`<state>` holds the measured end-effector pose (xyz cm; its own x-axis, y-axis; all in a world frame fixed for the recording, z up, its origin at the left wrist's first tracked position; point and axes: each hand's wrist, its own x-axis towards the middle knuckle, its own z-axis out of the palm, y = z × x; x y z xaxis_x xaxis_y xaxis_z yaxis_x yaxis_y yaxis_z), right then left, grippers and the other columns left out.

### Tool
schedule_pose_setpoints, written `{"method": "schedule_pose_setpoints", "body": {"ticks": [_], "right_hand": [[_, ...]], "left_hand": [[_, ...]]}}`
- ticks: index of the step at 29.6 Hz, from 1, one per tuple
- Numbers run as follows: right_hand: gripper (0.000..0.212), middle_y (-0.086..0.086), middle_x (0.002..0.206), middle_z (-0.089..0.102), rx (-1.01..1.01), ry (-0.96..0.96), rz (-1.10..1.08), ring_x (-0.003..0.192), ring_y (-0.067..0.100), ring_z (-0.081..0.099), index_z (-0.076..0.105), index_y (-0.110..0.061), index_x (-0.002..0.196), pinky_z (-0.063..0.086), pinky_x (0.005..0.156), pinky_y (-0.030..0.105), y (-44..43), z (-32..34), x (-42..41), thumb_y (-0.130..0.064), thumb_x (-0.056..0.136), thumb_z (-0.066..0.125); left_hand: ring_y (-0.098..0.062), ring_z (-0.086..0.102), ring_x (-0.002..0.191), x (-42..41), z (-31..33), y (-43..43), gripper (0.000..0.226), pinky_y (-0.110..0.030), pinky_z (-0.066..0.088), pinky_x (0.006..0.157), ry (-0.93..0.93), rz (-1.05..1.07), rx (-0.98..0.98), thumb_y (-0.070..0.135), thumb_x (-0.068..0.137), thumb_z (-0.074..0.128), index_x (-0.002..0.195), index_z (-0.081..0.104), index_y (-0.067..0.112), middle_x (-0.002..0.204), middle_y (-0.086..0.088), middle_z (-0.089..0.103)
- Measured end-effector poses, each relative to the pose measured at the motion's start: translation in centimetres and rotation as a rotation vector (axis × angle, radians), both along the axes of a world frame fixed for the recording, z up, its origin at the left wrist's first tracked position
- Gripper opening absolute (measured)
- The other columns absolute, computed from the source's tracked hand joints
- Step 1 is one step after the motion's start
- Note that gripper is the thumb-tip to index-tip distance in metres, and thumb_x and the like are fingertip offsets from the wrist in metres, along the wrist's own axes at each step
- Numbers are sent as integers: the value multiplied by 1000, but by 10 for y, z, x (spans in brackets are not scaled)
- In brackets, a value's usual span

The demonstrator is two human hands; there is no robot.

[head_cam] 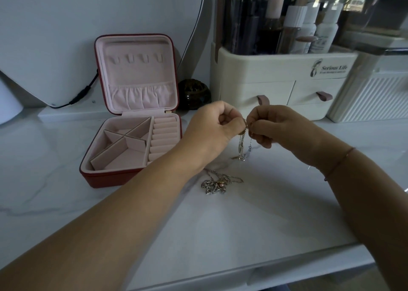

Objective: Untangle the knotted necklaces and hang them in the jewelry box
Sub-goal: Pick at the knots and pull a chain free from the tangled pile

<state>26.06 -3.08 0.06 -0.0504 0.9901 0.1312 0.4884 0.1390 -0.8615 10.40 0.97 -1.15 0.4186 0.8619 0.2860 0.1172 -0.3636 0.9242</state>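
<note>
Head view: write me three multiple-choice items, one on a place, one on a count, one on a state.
1. Where does the tangled clump lie?
A. in a drawer
B. on a shelf
C. on the marble top

2. How many hooks line the lid of the jewelry box?
A. four
B. two
C. six

3. What are the left grip and right grip doing?
A. resting flat
B. pinching a dangling chain
C. closing the lid

Key:
1 C, the clump sits on marble to the right of the box.
2 A, four tabs show in a row.
3 B, both grips meet on the chain.
</note>
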Motion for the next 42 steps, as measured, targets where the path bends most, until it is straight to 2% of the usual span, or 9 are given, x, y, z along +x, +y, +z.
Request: {"method": "schedule_pose_setpoints", "body": {"ticks": [2,4,7,13,19,30,36,39,42], "right_hand": [[12,4,63,53,-3,22,9,56,13,44,58,-8,76,39,59,25,0,0,2,-4,87,54],[5,6,63,53,-7,48,22,56,14,44,57,-10,74,39,59,26,0,0,3,-10,79,57],[5,4,62,54,-24,124,55,57,14,45,57,-10,74,37,58,27,1,0,5,-15,72,56],[5,5,68,58,-51,386,111,60,14,51,58,-9,78,44,57,20,2,1,9,-13,75,58],[5,7,73,61,-35,549,144,64,13,53,62,-10,70,46,62,21,7,-2,11,-8,74,64],[10,5,70,62,-36,615,134,57,10,49,64,-11,66,45,58,18,7,-2,7,-2,70,64],[6,-2,54,36,-166,493,98,53,13,27,51,-14,69,28,48,21,4,-1,8,-10,73,53],[4,-1,59,40,-171,479,81,55,14,33,49,-15,71,30,54,24,4,-1,7,-17,74,51],[5,3,65,53,-149,501,52,59,13,46,56,-13,72,38,60,25,5,-3,7,-16,71,52]], "left_hand": [[-23,65,81,0,1,1,15,-26,53,77,-73,13,-36,3,84,64,78,60,16,85,-15,69],[-14,63,78,0,2,0,17,-17,51,73,-112,9,-55,0,83,64,79,60,15,81,-7,66],[-13,62,81,-2,4,-1,19,-21,51,79,-156,-37,-125,-4,82,63,82,60,15,83,-7,64],[-2,54,65,-2,5,-3,19,-13,43,67,-105,-77,-183,-3,83,61,86,62,16,76,1,60],[-10,54,74,-2,7,-4,17,-14,45,69,-61,-89,-136,0,85,62,89,61,16,81,-4,61],[-7,56,73,-3,7,-1,24,-17,48,75,-91,-53,-86,-3,82,65,92,60,18,79,0,62],[2,55,68,-5,11,-1,19,-13,46,70,-87,-47,-131,1,86,58,100,64,13,78,3,62],[-2,57,79,-2,10,-4,17,-24,48,86,69,-75,-140,8,87,58,89,68,21,84,5,66],[-3,56,76,-3,10,-3,19,-26,46,88,91,-58,-139,9,86,58,76,65,23,74,9,63]]}}
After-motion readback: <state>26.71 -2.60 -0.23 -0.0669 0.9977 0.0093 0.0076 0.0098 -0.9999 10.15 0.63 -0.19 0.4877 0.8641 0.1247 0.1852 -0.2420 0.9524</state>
